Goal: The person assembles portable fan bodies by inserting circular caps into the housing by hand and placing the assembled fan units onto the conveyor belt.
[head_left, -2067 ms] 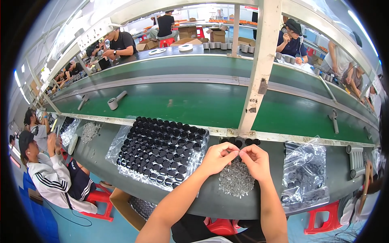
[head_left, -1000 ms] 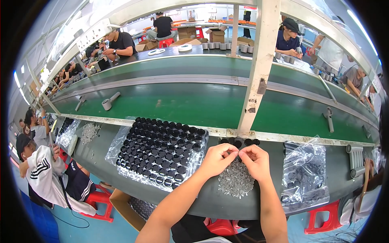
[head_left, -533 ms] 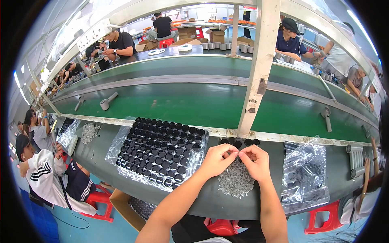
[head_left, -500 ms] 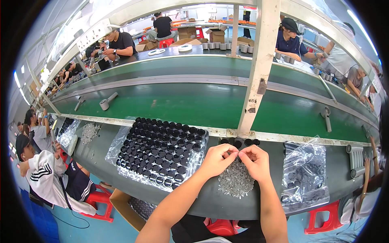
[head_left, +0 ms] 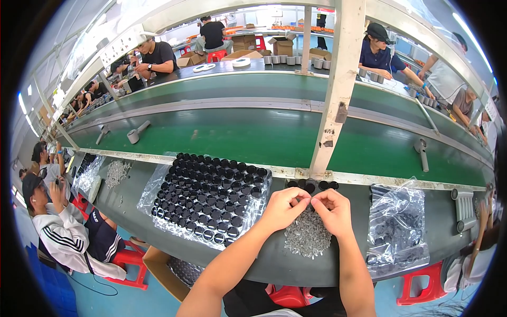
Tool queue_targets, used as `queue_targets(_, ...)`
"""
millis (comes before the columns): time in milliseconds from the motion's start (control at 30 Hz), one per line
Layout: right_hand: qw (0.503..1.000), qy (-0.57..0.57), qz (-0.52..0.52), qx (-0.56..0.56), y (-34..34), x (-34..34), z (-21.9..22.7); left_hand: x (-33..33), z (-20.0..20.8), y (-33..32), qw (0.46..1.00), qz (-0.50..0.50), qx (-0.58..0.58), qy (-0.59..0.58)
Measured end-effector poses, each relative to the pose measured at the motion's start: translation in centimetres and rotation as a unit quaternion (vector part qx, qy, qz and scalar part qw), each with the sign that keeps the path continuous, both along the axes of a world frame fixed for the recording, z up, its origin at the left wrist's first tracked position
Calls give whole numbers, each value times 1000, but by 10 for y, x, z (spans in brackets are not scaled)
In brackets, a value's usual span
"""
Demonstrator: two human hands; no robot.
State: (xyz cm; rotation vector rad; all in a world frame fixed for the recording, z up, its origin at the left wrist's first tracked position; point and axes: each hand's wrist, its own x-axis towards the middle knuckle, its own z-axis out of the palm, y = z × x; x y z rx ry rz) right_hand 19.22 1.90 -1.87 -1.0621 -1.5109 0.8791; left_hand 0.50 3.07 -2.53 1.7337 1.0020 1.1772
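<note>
- Your left hand (head_left: 282, 208) and right hand (head_left: 334, 211): two hands, fingertips pinched together on one small part, too small to identify.
- One heap of grey parts (head_left: 307, 238) lies directly beneath, at 6 o'clock.
- One tray of black caps (head_left: 208, 198) sits at 9 o'clock; one clear bag (head_left: 396, 232) at 3 o'clock.

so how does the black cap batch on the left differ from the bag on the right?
The black caps stand upright in neat rows on open plastic sheet; the clear bag holds its dark parts jumbled and enclosed. The caps spread wide and flat; the bag is narrower and crumpled. Both lie on the grey bench.
</note>
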Motion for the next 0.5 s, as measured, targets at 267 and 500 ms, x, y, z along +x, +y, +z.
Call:
queue_targets(267,1000,-3,-1,5,0,0,0,0,0,0,1000,5,10,5)
queue_targets(500,1000,2,0,4,0,0,-2,0,0,0,1000,7,3,14)
